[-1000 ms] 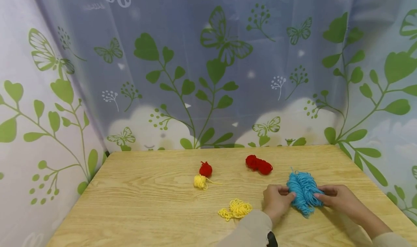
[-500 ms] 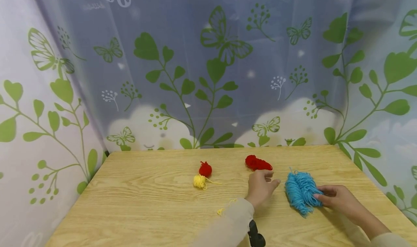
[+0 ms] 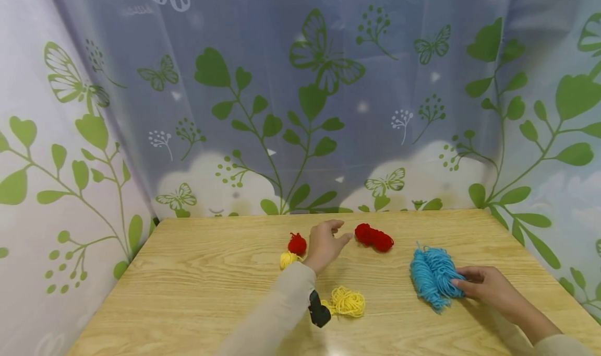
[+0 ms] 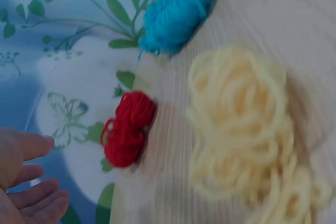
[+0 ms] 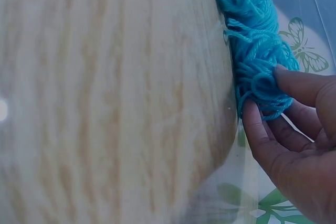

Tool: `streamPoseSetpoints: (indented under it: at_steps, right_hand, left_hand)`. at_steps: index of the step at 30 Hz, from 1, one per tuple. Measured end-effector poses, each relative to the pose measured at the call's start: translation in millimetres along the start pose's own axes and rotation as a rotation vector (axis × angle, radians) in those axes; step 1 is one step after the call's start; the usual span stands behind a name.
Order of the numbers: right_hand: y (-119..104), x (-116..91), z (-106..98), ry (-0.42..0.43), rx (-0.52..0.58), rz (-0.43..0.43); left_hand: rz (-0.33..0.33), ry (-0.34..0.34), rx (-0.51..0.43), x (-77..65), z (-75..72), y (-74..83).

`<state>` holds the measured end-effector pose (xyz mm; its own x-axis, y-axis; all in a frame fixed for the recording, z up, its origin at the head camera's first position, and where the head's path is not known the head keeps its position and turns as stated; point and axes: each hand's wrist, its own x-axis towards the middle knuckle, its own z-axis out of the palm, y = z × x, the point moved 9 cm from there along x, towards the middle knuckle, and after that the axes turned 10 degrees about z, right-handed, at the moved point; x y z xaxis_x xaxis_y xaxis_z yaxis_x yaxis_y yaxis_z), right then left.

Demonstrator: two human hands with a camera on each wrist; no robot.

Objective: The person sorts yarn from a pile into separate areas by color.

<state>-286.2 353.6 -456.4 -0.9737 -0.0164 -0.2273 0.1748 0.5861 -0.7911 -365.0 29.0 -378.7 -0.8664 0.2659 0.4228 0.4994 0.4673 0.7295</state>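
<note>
A bundle of blue yarn (image 3: 434, 277) lies on the right of the table, and my right hand (image 3: 493, 292) grips its right side. In the right wrist view the thumb and fingers pinch the end of the blue yarn (image 5: 257, 40). My left hand (image 3: 325, 244) holds nothing and hovers with loosely bent fingers between a small red yarn ball (image 3: 297, 244) and a red yarn bundle (image 3: 373, 237). Its forearm partly covers a small yellow yarn ball (image 3: 287, 260). A loose yellow yarn bundle (image 3: 347, 301) lies nearer, beside the black wrist strap (image 3: 319, 309).
The wooden table (image 3: 202, 277) carries all the yarn. A printed curtain (image 3: 263, 110) with leaves and butterflies rises behind its back edge and along both sides.
My left hand has let go of the blue yarn and swung left and back, past the red bundle. The right hand stays on the blue yarn, which has shifted slightly left.
</note>
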Motion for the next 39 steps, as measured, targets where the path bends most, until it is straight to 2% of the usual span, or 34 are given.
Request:
streamPoseSetpoints:
  at_steps: [8,13,19,23,28,39]
  right_hand:
    - [2.8,0.4,-0.7,-0.008,-0.010,0.015]
    - [3.0,0.5,-1.0,-0.014,-0.008,0.011]
    - [4.0,0.1,-1.8,-0.017,-0.015,0.019]
    - [3.7,-0.3,-1.3,-0.013,-0.003,0.017]
    - [3.5,-0.6,-0.2,-0.011,0.006,0.012]
    - [5.2,-0.5,-2.0,-0.011,-0.007,0.025]
  left_hand:
    - [-0.038,0.054,0.056,-1.2,-40.7,-35.9]
    - [-0.062,0.102,0.110,-7.5,-57.5,-63.9]
    - [-0.127,0.117,0.111,-17.3,-61.3,-88.8]
    - [-0.136,0.122,0.145,-21.3,-62.1,-93.4]
    - [-0.190,0.118,0.121,-22.4,-59.7,-103.5]
    - [-0.218,0.119,0.132,-22.8,-60.8,-108.3]
